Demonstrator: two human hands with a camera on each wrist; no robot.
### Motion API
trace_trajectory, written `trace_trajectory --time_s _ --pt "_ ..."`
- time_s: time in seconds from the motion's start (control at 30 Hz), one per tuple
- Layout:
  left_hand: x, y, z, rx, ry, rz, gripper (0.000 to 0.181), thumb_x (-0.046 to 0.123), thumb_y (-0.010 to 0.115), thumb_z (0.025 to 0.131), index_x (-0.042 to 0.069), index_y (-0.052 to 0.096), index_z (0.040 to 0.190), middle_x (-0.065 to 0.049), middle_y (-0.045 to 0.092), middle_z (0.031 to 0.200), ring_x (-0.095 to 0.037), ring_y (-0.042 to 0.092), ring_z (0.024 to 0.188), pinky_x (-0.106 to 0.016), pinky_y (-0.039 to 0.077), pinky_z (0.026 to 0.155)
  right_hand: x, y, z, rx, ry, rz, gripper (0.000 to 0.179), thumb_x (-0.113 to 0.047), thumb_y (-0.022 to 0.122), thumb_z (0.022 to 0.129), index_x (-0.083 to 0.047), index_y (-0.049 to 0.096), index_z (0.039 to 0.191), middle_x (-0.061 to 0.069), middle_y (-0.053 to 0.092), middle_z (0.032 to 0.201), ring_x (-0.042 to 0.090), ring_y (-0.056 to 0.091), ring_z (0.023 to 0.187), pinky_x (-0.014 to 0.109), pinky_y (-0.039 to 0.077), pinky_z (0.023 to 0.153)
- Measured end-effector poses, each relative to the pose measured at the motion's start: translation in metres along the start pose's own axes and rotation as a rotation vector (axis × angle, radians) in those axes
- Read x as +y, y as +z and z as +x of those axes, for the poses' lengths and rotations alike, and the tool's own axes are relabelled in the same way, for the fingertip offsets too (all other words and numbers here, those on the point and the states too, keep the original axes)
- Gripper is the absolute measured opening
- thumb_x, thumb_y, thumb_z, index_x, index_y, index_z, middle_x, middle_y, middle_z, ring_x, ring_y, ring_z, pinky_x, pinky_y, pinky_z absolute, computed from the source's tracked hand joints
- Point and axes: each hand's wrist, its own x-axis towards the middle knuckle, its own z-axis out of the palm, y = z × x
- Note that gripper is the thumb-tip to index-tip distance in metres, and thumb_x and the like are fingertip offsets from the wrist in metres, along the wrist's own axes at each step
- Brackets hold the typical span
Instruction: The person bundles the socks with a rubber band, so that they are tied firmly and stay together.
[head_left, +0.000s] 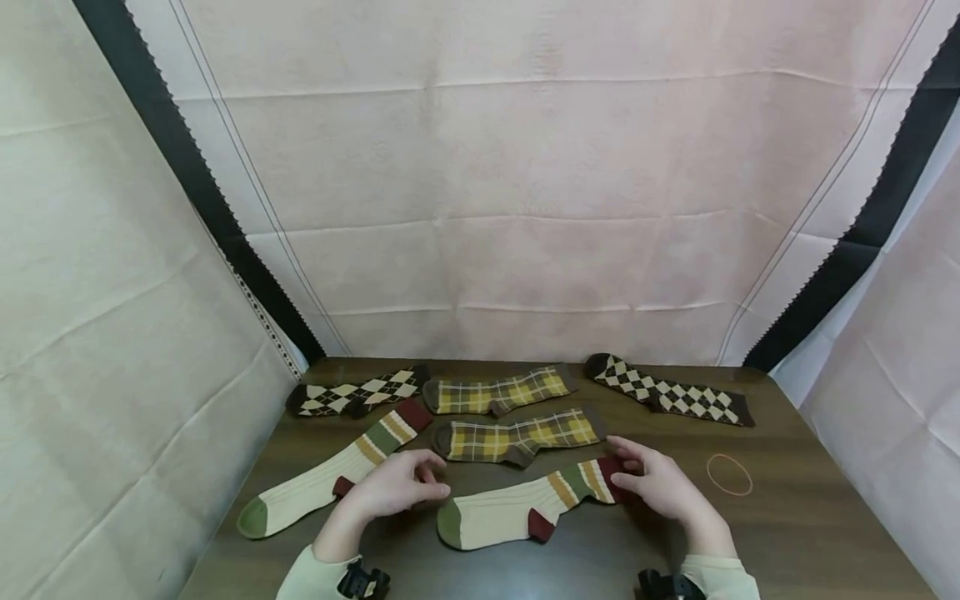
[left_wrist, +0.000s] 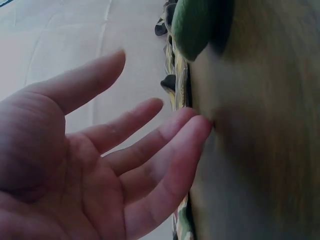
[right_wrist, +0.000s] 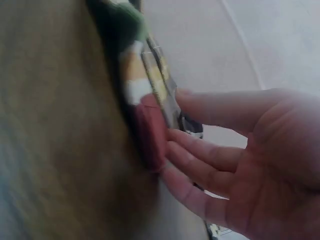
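A cream sock (head_left: 495, 518) with a green toe, maroon heel and striped cuff lies flat at the front of the table. Beside its toe is my left hand (head_left: 393, 483); in the left wrist view its fingers are spread and loosely bent, apart from the green toe (left_wrist: 197, 30), with nothing held. At the other end, my right hand (head_left: 660, 483) has its fingertips right at the maroon cuff (right_wrist: 150, 132), thumb held away from the fingers. The matching cream sock (head_left: 307, 492) lies slanted to the left, partly behind my left hand.
Two yellow plaid socks (head_left: 487, 439) lie one behind the other mid-table. A dark argyle sock (head_left: 360, 393) is at the back left, another diamond-patterned sock (head_left: 667, 390) at the back right. A thin rubber band (head_left: 729, 475) lies right of my right hand. Pale fabric walls (head_left: 525, 208) enclose the table.
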Motion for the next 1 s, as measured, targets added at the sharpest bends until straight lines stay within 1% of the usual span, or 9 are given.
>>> trace_trajectory --time_s 0.07,0.2,0.3,0.47,0.67,0.73,0.83,0.9,1.0 --pt "-0.001 0.003 0.000 -0.039 -0.016 -0.024 0.040 0.022 0.082 0.096 0.001 0.070 0.128 -0.005 0.067 0.089 -0.027 0.065 0.064 -0.036 0.051 0.055 0.004 0.005 -0.001 0.010 -0.004 -0.002 0.059 -0.008 0.076 0.099 -0.003 0.056 0.153 0.025 0.060 0.145 0.043 0.062 0.125 0.057 0.053 0.098" --pt "-0.003 0.011 0.001 -0.092 -0.038 -0.036 0.042 0.020 0.086 0.092 0.003 0.071 0.127 -0.005 0.066 0.088 -0.022 0.062 0.061 -0.035 0.052 0.053 0.012 0.013 -0.003 0.065 0.005 -0.036 0.056 -0.004 0.078 0.096 -0.005 0.062 0.149 0.024 0.059 0.145 0.038 0.064 0.121 0.050 0.055 0.092" --pt "-0.004 0.015 0.002 -0.116 -0.038 -0.044 0.040 0.017 0.088 0.090 0.005 0.072 0.124 -0.006 0.065 0.087 -0.019 0.060 0.059 -0.034 0.052 0.053 0.015 0.014 -0.006 0.102 0.012 -0.052 0.053 -0.002 0.080 0.093 -0.006 0.066 0.144 0.023 0.060 0.140 0.036 0.065 0.116 0.047 0.055 0.088" --pt "-0.004 0.019 0.004 -0.135 -0.028 -0.047 0.036 0.011 0.089 0.087 0.005 0.073 0.119 -0.006 0.063 0.084 -0.017 0.058 0.058 -0.033 0.051 0.052 0.017 0.012 -0.006 0.102 0.033 -0.065 0.046 -0.006 0.084 0.092 -0.010 0.072 0.135 0.017 0.064 0.129 0.029 0.065 0.104 0.043 0.054 0.080" --pt "-0.003 0.018 0.005 -0.134 -0.007 0.001 0.031 0.000 0.086 0.085 0.005 0.073 0.113 -0.004 0.064 0.077 -0.014 0.056 0.053 -0.029 0.048 0.050 0.016 0.012 -0.003 0.064 0.048 -0.030 0.032 -0.007 0.084 0.092 -0.015 0.077 0.121 0.007 0.070 0.111 0.020 0.065 0.088 0.038 0.052 0.072" --pt "-0.002 0.016 0.004 -0.128 -0.004 0.011 0.029 -0.003 0.084 0.085 0.005 0.073 0.110 -0.004 0.064 0.075 -0.013 0.056 0.052 -0.029 0.049 0.050 0.016 0.011 -0.003 0.037 0.032 -0.019 0.028 -0.007 0.083 0.092 -0.014 0.078 0.118 0.004 0.071 0.105 0.018 0.065 0.085 0.038 0.053 0.072" --pt "-0.002 0.014 0.004 -0.105 0.008 0.019 0.024 -0.006 0.080 0.086 0.005 0.072 0.106 -0.003 0.062 0.074 -0.015 0.058 0.053 -0.030 0.051 0.051 0.018 0.007 -0.004 -0.013 -0.006 -0.025 0.022 -0.009 0.082 0.093 -0.014 0.078 0.114 0.002 0.071 0.102 0.017 0.065 0.088 0.038 0.052 0.077" --pt "-0.003 0.014 0.004 -0.085 0.019 0.012 0.022 -0.008 0.077 0.088 0.005 0.070 0.104 -0.004 0.062 0.073 -0.017 0.060 0.054 -0.031 0.052 0.052 0.019 0.004 -0.005 -0.050 -0.040 -0.020 0.021 -0.010 0.081 0.093 -0.012 0.077 0.114 0.002 0.070 0.101 0.017 0.063 0.089 0.037 0.051 0.077" --pt "-0.005 0.013 0.005 -0.053 0.038 -0.012 0.021 -0.011 0.071 0.090 0.005 0.067 0.102 -0.005 0.060 0.074 -0.021 0.064 0.056 -0.033 0.053 0.053 0.020 -0.002 -0.008 -0.118 -0.088 0.023 0.021 -0.008 0.079 0.094 -0.007 0.076 0.114 0.004 0.070 0.101 0.018 0.062 0.089 0.033 0.051 0.077"
